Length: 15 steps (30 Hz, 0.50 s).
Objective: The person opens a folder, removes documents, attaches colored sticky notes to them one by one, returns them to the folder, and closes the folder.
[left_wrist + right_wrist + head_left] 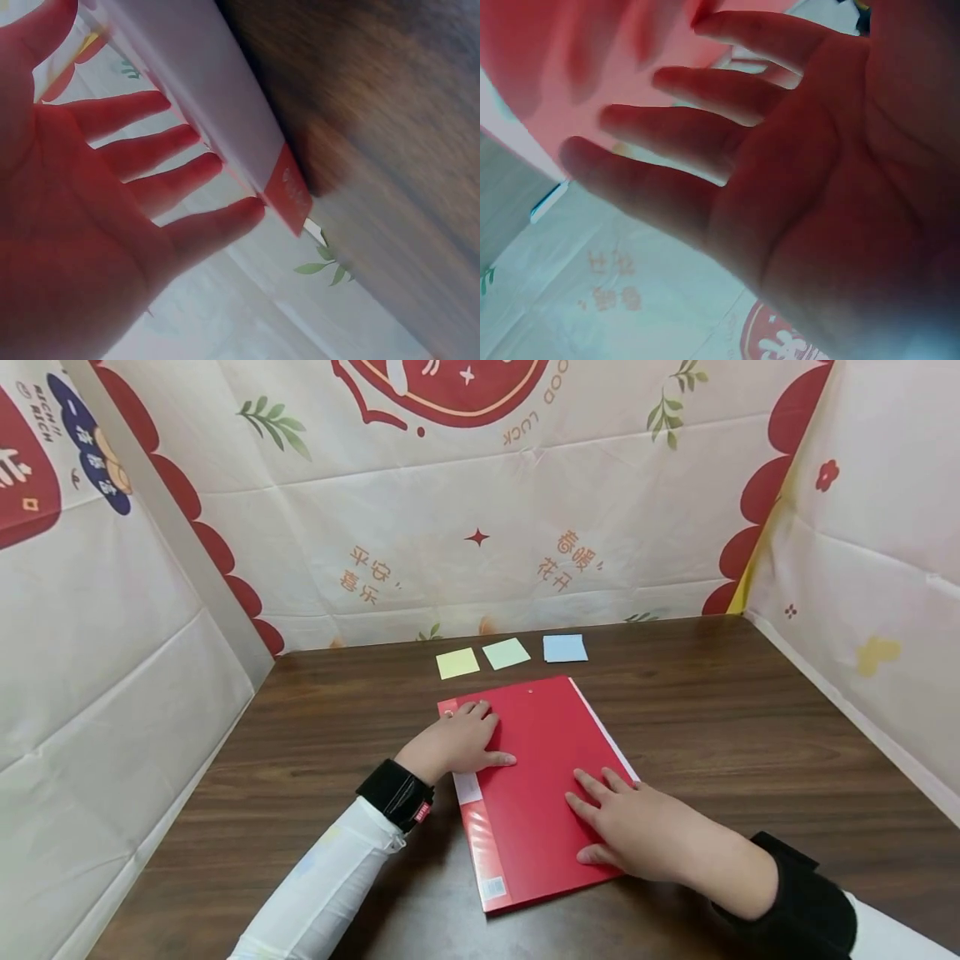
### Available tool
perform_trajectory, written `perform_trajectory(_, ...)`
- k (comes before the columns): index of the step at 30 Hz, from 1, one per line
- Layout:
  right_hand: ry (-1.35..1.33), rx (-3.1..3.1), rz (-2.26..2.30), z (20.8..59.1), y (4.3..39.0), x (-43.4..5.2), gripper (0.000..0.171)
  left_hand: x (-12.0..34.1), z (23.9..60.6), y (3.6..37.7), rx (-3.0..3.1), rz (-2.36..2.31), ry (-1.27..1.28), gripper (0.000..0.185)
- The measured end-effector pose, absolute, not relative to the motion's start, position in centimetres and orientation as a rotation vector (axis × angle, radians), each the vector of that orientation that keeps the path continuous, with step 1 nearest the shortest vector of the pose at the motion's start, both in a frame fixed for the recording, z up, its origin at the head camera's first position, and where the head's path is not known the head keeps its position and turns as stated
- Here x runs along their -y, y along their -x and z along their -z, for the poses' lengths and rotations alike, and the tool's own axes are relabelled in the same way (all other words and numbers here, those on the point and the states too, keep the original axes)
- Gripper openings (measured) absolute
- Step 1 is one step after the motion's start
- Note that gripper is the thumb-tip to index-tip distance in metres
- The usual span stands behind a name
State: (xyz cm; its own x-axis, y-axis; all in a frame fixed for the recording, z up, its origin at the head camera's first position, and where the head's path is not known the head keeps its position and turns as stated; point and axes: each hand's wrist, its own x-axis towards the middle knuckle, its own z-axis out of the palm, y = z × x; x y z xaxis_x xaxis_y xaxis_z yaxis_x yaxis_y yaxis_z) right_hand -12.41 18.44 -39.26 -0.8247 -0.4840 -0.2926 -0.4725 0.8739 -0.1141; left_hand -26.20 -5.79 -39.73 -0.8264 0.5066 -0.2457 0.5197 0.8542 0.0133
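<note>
A closed red folder [532, 735] lies slightly slanted on the brown table, its label strip along the left side. My left hand [461, 742] rests on the folder's upper left, fingers extended and thumb out over the cover. In the left wrist view, the fingertips of that hand [97, 195] meet the edge by the pale spine [217, 82]. My right hand [633, 827] is at the cover's lower right with fingers spread. The right wrist view has its palm [802, 172] facing the red cover [547, 45]; whether every fingertip touches cannot be told.
Beyond the folder lie a yellow sticky note [457, 663], a pale green one [506, 653] and a blue one [566, 648], side by side. Printed white cloth [465, 493] hangs behind the table [322, 735] and along both sides.
</note>
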Motion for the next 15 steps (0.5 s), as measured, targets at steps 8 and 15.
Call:
perform_trajectory(8, 0.767, -2.758, -0.074, 40.1, 11.0, -16.8, 0.079, 5.4, 39.6, 26.9, -2.736, -0.001, -0.860, 0.085)
perform_trajectory(15, 0.771, -2.784, -0.128, 40.5, 10.4, -16.2, 0.078, 5.0, 39.7, 27.0, -2.718, -0.051, -0.889, 0.079)
